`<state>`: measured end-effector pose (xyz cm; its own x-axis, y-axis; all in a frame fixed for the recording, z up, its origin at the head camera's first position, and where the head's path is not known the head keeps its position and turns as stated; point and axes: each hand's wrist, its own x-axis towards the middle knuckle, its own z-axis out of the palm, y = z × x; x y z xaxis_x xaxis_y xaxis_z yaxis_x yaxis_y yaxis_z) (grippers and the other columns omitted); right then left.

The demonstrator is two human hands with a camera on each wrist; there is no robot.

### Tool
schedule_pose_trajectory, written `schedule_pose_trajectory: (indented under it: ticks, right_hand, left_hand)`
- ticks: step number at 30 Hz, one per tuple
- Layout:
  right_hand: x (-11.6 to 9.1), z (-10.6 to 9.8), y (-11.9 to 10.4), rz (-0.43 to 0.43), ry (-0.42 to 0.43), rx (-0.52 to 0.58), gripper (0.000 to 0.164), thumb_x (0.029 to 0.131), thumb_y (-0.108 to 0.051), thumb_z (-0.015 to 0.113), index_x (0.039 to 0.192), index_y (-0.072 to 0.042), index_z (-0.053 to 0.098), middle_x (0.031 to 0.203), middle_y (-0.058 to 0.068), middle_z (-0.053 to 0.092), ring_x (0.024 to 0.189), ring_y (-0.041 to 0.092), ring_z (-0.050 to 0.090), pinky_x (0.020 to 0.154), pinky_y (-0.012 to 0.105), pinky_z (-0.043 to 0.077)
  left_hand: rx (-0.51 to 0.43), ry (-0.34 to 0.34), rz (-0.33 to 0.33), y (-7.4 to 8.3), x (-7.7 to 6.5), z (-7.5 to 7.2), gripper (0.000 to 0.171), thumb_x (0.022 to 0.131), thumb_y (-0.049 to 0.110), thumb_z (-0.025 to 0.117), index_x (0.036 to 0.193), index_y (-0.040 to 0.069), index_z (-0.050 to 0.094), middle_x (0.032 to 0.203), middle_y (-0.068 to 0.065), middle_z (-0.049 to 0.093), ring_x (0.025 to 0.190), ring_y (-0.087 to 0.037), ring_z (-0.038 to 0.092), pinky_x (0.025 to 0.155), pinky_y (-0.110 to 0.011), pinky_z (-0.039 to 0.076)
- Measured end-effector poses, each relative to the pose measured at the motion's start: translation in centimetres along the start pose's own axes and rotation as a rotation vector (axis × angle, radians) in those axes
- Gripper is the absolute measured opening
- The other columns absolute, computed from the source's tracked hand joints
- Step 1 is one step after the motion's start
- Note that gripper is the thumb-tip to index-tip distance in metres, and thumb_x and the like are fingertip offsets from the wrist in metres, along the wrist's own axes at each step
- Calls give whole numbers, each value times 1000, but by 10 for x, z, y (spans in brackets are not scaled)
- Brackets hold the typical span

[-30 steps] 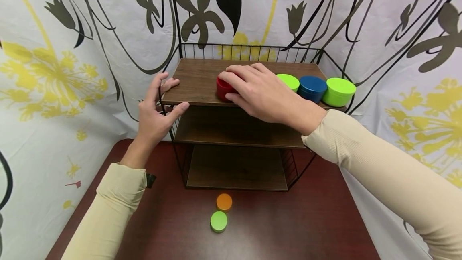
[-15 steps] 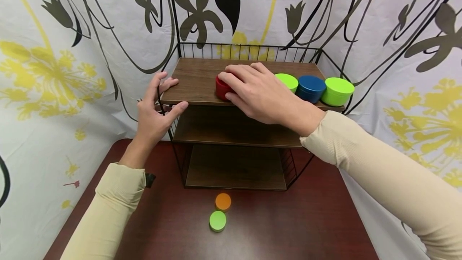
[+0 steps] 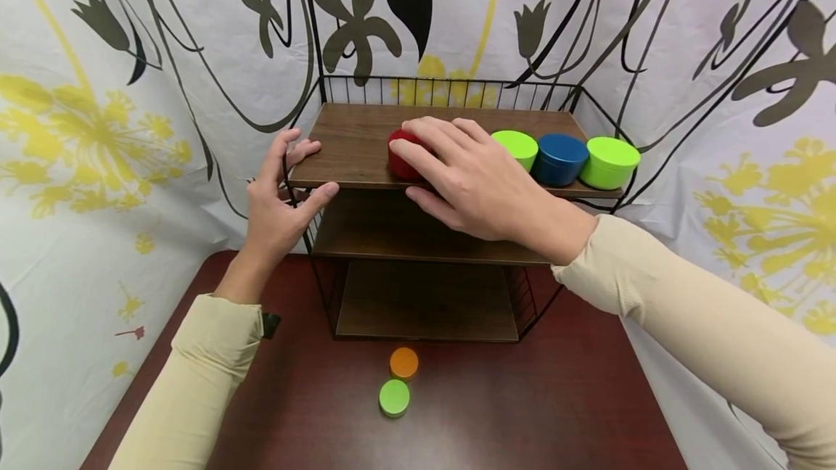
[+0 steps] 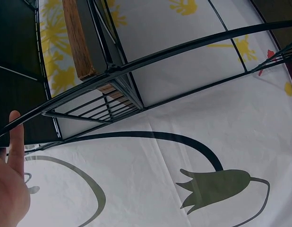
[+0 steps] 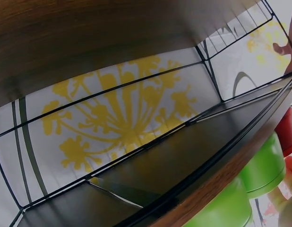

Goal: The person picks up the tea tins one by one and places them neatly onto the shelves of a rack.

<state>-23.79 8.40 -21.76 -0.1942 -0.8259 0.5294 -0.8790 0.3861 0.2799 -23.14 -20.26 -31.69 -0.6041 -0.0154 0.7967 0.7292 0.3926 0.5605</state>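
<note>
On the top board of a wire-and-wood shelf rack (image 3: 359, 136), a red round lidded container (image 3: 400, 158) stands near the front edge, partly covered by my right hand (image 3: 477, 180). The fingers of that hand lie over the red container's top. Its thumb is apart from the container, in front of the board's edge. To its right are a light green round container (image 3: 516, 147), a blue one (image 3: 560, 159) and another green one (image 3: 610, 163). My left hand (image 3: 277, 201) is at the rack's left front corner, thumb and fingers spread around the wire frame. It holds no container.
An orange round container (image 3: 404, 363) and a small green round one (image 3: 395, 398) stand on the dark red table (image 3: 496, 412) in front of the rack. The rack has a middle board (image 3: 372, 238) and a bottom board (image 3: 424, 303). Patterned cloth (image 3: 130, 165) hangs around it.
My right thumb has come off the red container's front and moved down. The right hand and wrist have dropped slightly. My left hand has stayed at the corner.
</note>
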Motion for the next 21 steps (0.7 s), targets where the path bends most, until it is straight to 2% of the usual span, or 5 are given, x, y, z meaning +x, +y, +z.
schedule_pose_trajectory:
  ticks: [14, 21]
  right_hand:
    - [-12, 3, -20, -96, 55, 43, 52, 94, -27, 68, 136, 0, 54, 138, 22, 54, 126, 35, 51, 106, 48, 40]
    - [-21, 8, -32, -122, 40, 38, 50, 94, -25, 65, 136, 0, 55, 140, 21, 53, 130, 32, 49, 109, 45, 37]
  left_hand:
    - [30, 2, -4, -1, 1, 0, 79, 75, -8, 81, 144, 5, 44, 129, -11, 66, 111, -23, 62, 62, -15, 49]
    - [21, 6, -10, 0, 1, 0, 79, 75, -8, 81, 144, 6, 45, 128, -9, 66, 111, -22, 63, 61, -15, 48]
